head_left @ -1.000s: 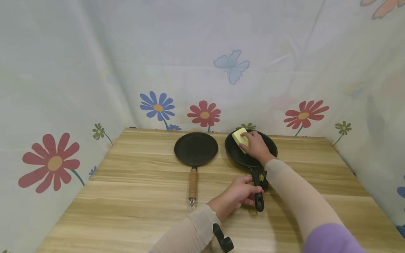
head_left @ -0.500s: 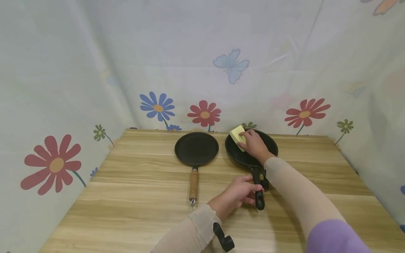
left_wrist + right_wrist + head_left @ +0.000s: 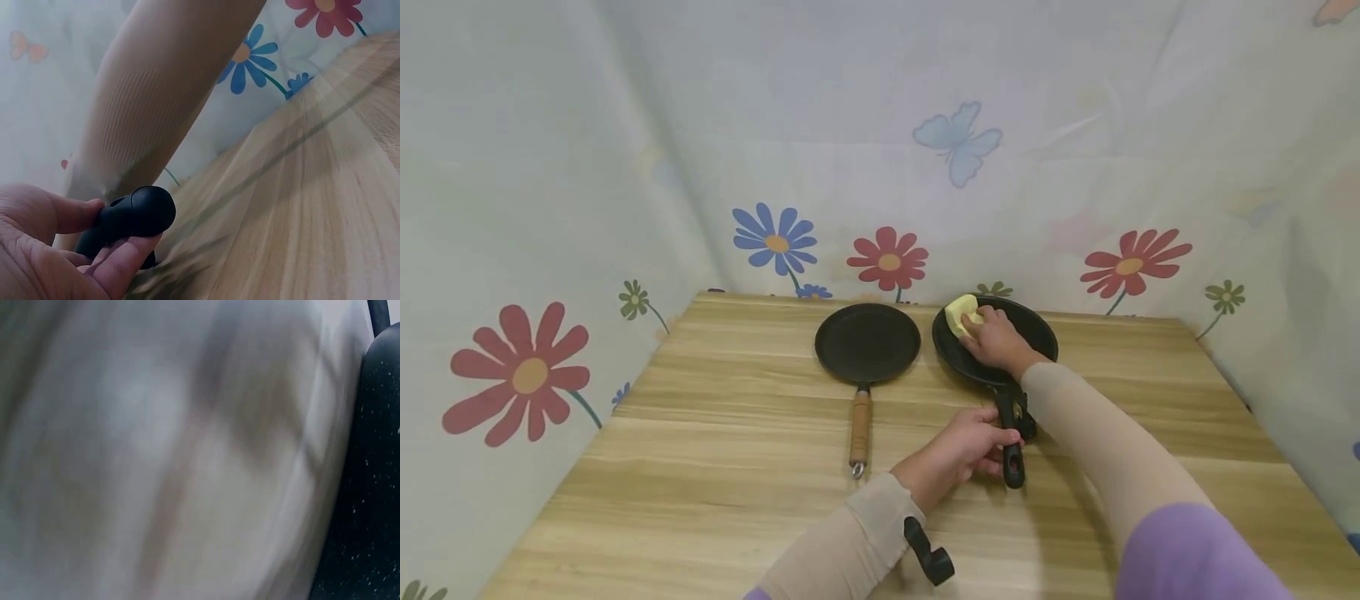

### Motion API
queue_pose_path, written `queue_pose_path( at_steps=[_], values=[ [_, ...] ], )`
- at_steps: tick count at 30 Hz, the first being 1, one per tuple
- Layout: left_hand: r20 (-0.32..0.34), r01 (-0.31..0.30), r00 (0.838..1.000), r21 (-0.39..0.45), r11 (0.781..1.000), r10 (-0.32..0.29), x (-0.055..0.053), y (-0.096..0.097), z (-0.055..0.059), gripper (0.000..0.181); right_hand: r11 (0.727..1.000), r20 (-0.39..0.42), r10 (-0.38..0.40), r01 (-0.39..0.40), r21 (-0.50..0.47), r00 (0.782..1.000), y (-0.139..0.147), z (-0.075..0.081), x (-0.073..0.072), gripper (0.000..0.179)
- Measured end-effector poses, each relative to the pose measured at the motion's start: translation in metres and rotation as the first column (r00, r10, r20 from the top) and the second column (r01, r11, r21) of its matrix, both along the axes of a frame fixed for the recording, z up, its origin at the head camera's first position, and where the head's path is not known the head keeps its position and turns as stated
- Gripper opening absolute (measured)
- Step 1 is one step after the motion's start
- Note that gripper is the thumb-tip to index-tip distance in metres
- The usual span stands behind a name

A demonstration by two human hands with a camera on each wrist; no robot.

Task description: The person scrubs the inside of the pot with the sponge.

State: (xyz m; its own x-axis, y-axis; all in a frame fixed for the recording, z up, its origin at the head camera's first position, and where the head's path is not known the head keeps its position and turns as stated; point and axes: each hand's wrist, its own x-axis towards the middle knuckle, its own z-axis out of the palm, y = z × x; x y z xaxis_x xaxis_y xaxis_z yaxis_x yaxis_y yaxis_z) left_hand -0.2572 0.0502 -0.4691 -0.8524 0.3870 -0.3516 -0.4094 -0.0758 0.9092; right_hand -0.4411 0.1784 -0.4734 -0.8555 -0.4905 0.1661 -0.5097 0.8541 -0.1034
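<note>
My right hand (image 3: 997, 340) grips a pale yellow sponge (image 3: 961, 314) against the inner left side of a black frying pan (image 3: 1036, 327). The pan sits at the back right of the table with its handle toward me. Lower down, my left hand (image 3: 966, 446) holds that black handle (image 3: 1012, 467), thumb on top and fingers beneath. The left wrist view shows thumb and fingers around the rounded handle end (image 3: 140, 212). Motion blurs most of the right wrist view, and a dark speckled surface (image 3: 369, 487) fills its right edge.
Left of the frying pan lies a flat black griddle pan (image 3: 867, 342) with a wooden handle (image 3: 860, 429). Both stand on a wood-grain table (image 3: 715, 433). A flower-printed curtain (image 3: 820, 167) encloses the back and sides. A black mount (image 3: 930, 552) juts from the left wrist.
The sponge in my right hand has shifted slightly along the pan's left inner side and now looks more squeezed. My left hand stays on the handle. The head view has tilted a little.
</note>
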Motion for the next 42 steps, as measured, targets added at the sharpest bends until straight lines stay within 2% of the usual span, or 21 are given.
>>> queue_pose_path(
  at_steps=[5,10,14,22,29,34,38,42],
  values=[
    [-0.005,-0.001,1.000,-0.015,1.000,0.001,0.000,0.000,0.002,0.031,1.000,-0.038,0.021,-0.022,-0.010,0.999,0.000,0.000,-0.001,0.051],
    [-0.019,-0.001,1.000,-0.056,0.998,0.000,0.000,0.000,0.005,0.022,0.999,-0.032,0.020,-0.021,-0.035,0.999,0.001,-0.001,-0.002,0.050],
    [-0.011,0.005,1.000,-0.066,0.998,-0.005,0.000,-0.001,0.007,0.022,0.996,-0.027,0.036,-0.038,-0.083,0.999,0.002,-0.001,-0.002,0.050],
    [-0.015,0.014,1.000,-0.062,0.998,-0.015,-0.001,-0.002,0.010,0.022,0.968,-0.010,0.150,-0.149,-0.201,0.989,0.006,-0.004,-0.001,0.046],
    [-0.020,0.019,1.000,-0.055,0.998,-0.020,-0.001,-0.003,0.009,0.016,0.942,-0.008,0.262,-0.257,-0.216,0.965,0.008,-0.005,0.003,0.042],
    [-0.011,0.020,1.000,-0.055,0.998,-0.020,-0.001,-0.001,0.007,0.009,0.931,0.043,0.319,-0.305,-0.203,0.947,0.009,0.000,0.009,0.038],
    [-0.005,0.012,1.000,-0.041,0.999,-0.012,-0.001,-0.001,0.007,0.006,0.907,0.080,0.377,-0.350,-0.235,0.923,0.009,0.008,0.014,0.035],
    [-0.006,0.010,1.000,-0.043,0.999,-0.010,-0.002,-0.002,0.007,0.006,0.896,0.150,0.404,-0.357,-0.265,0.902,0.011,0.014,0.020,0.035]
  ],
)
